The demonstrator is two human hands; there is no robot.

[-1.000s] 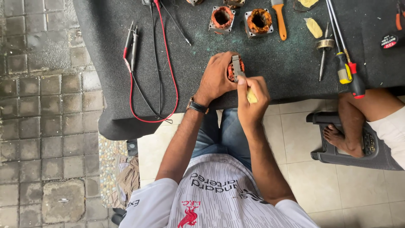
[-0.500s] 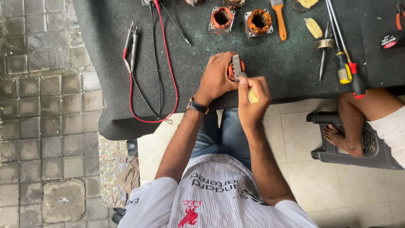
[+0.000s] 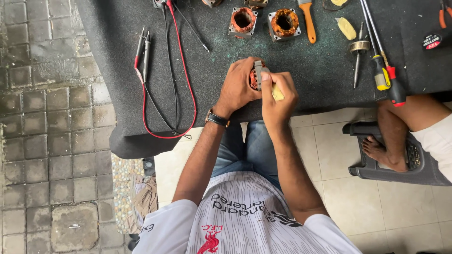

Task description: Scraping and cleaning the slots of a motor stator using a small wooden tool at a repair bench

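My left hand (image 3: pixel 239 86) wraps around a small motor stator with orange-brown copper windings (image 3: pixel 253 79), holding it on the dark felt-covered table (image 3: pixel 301 66). My right hand (image 3: pixel 278 97) grips a tool with a yellow handle (image 3: pixel 278 92); its grey metal head (image 3: pixel 258 67) rests on the top of the stator. A dark watch sits on my left wrist. Most of the stator is hidden by my fingers.
Two more stators (image 3: pixel 243 19) (image 3: pixel 284 22) lie at the back. Red and black meter probes with leads (image 3: pixel 142 49) lie left. Screwdrivers (image 3: pixel 383 70), an orange-handled tool (image 3: pixel 308 21) and yellow pieces (image 3: pixel 347 28) lie right. Another person's leg and foot (image 3: pixel 391 141) rest on a stool.
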